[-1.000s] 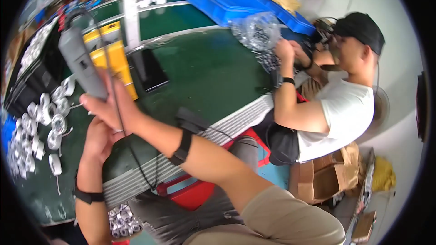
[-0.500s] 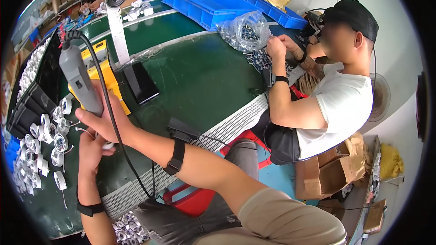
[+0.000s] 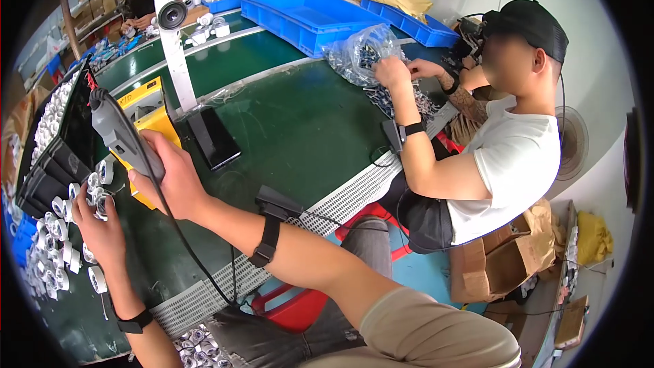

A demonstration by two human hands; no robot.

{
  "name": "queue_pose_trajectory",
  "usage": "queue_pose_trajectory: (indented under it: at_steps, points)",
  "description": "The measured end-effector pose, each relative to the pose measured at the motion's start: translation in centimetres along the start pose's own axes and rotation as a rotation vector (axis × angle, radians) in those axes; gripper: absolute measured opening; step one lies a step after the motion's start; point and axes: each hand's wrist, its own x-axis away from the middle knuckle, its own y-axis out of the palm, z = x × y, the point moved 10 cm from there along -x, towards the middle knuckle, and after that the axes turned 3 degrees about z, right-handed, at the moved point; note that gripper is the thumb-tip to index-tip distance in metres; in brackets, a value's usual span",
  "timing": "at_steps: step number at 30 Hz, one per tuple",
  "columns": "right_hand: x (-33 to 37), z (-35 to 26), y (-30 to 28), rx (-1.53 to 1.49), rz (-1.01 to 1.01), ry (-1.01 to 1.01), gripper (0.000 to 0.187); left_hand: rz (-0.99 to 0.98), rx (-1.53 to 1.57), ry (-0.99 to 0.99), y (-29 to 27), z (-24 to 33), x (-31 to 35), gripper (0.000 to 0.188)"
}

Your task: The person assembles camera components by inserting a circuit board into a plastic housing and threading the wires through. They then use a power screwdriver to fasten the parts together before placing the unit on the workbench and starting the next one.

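My right hand (image 3: 176, 174) is wrapped round a grey corded power tool (image 3: 122, 136), whose cable bends over its far end and hangs down past my wrist; its working tip is hidden by my hand. Fingers spread, my left hand (image 3: 101, 228) reaches into several small white round parts (image 3: 53, 232) at the table's left. One white part (image 3: 101, 204) sits between its thumb and fingers; a firm grip on it does not show. Another white ring-shaped part (image 3: 97, 279) with a thin wire lies near my left wrist.
A yellow device (image 3: 158, 112) and a black phone (image 3: 213, 138) lie on the green table (image 3: 293, 116). Black bins (image 3: 51, 180) stand at left, a blue tray (image 3: 306, 13) at the back. At right, a seated co-worker (image 3: 518, 157) handles small parts beside a plastic bag (image 3: 361, 51).
My left hand has moved away from beside my right hand, leftward and farther off to the white parts, its fingers spreading. The power tool has tilted further left and dropped slightly.
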Motion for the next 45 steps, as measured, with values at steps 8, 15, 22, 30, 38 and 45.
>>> queue_pose_trajectory:
  at_steps: [8,15,22,30,38,45]
  points:
    - [1.2,0.0,1.8,-0.121,-0.143,0.074,0.052,-0.165,0.623,0.305,0.3,9.3,3.9,0.028]
    - [1.2,-0.1,2.5,-0.097,-0.18,0.108,0.047,-0.382,0.831,0.072,3.3,6.8,4.7,0.035]
    - [1.3,0.3,2.5,-0.093,-0.171,0.119,0.05,-0.312,0.879,0.019,2.9,7.4,4.5,0.024]
    - [1.4,0.7,2.6,-0.074,-0.188,0.159,0.051,-0.323,0.909,0.013,3.1,7.3,4.5,0.025]
    - [1.3,0.5,2.6,-0.067,-0.186,0.146,0.052,-0.322,0.915,-0.007,3.1,7.2,4.4,0.025]
    - [1.3,0.6,2.6,-0.071,-0.196,0.171,0.051,-0.331,0.886,-0.013,3.3,7.1,4.3,0.024]
